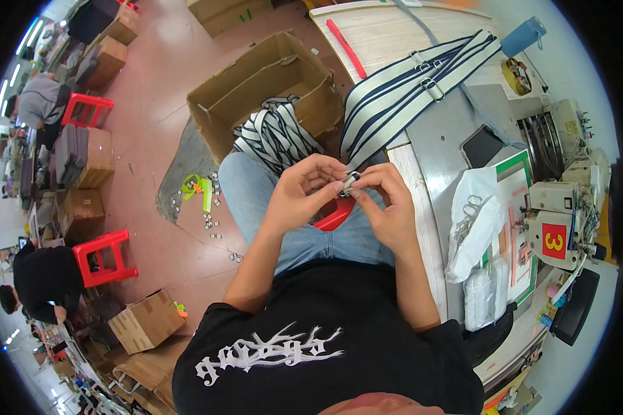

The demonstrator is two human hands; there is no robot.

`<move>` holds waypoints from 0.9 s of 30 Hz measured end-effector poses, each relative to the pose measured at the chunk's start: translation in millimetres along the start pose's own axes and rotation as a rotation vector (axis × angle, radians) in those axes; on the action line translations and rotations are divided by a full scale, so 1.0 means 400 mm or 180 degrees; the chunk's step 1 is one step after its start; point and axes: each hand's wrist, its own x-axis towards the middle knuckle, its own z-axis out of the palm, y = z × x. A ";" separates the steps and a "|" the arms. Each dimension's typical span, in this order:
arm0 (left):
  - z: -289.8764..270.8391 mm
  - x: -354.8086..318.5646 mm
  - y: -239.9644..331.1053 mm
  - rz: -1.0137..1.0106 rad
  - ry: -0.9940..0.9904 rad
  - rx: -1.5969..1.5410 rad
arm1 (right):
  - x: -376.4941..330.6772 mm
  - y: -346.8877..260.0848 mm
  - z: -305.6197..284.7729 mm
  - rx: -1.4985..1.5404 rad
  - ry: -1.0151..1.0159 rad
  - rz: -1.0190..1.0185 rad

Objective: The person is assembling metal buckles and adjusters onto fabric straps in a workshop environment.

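Over my lap, my left hand (303, 192) and my right hand (390, 202) meet fingertip to fingertip. Between them is a small metal buckle (348, 185) with the end of a white and navy striped webbing strap in it. My left fingers pinch the strap end, while my right thumb and fingers close on the buckle; the fingertips partly hide how the webbing passes through it. The striped straps (384, 104) run from there up onto the table, where more metal buckles (432, 88) sit on them.
A cardboard box (214, 114) beside my left knee holds a heap of striped webbing (273, 135). On the table are a phone (483, 146), a white bag with metal rings (474, 218) and a sewing machine (557, 221). Small metal pieces (210, 223) lie on the floor.
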 end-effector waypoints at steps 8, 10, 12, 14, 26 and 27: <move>-0.028 0.014 -0.066 -0.0339 -0.0173 0.0391 | -0.002 -0.048 -0.031 0.0991 -0.0333 -0.0504; -0.014 0.012 -0.060 -0.0148 -0.0114 0.0284 | 0.004 -0.052 -0.033 0.0548 -0.0450 -0.0540; -0.008 0.005 -0.055 -0.0194 -0.0102 0.0252 | 0.014 -0.057 -0.013 -0.0348 -0.0007 0.0174; -0.004 0.000 -0.050 -0.0239 -0.0082 0.0229 | 0.009 -0.031 0.000 -0.0403 0.0229 0.0155; -0.013 -0.002 -0.054 -0.0417 -0.0173 0.0077 | 0.018 -0.032 -0.001 -0.0510 -0.0274 0.0454; -0.015 -0.001 -0.055 -0.0292 -0.0114 -0.0017 | 0.025 -0.046 0.004 -0.0639 -0.0136 -0.0072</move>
